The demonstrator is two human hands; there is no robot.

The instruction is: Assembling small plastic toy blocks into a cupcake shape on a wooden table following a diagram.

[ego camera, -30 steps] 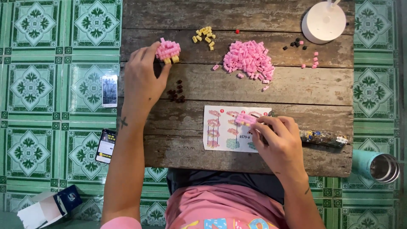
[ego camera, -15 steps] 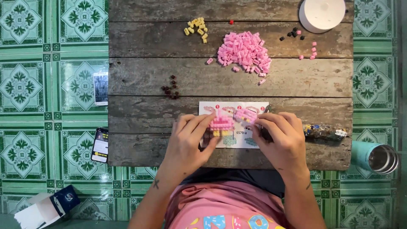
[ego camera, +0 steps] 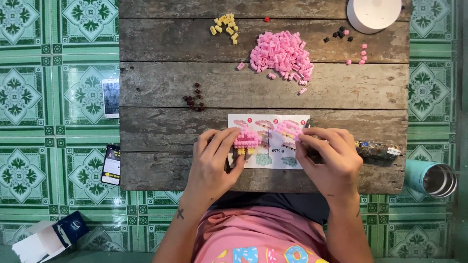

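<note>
Head view shows two hands over one instruction sheet (ego camera: 269, 141) at lower centre of a wooden table (ego camera: 156, 87). Left hand (ego camera: 214, 163) pinches one small pink-topped brick model (ego camera: 247, 140), yellow beneath, between thumb and fingertips (ego camera: 233, 135). Right hand (ego camera: 329, 158) fingers curl together on small pieces, grip unclear. One pink brick pile (ego camera: 282, 53) lies upper centre.

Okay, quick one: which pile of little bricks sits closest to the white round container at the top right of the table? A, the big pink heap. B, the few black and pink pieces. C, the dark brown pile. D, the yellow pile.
B: the few black and pink pieces lie just beside the white round container, while the big pink heap, yellow pile and dark brown pile sit farther left.
</note>
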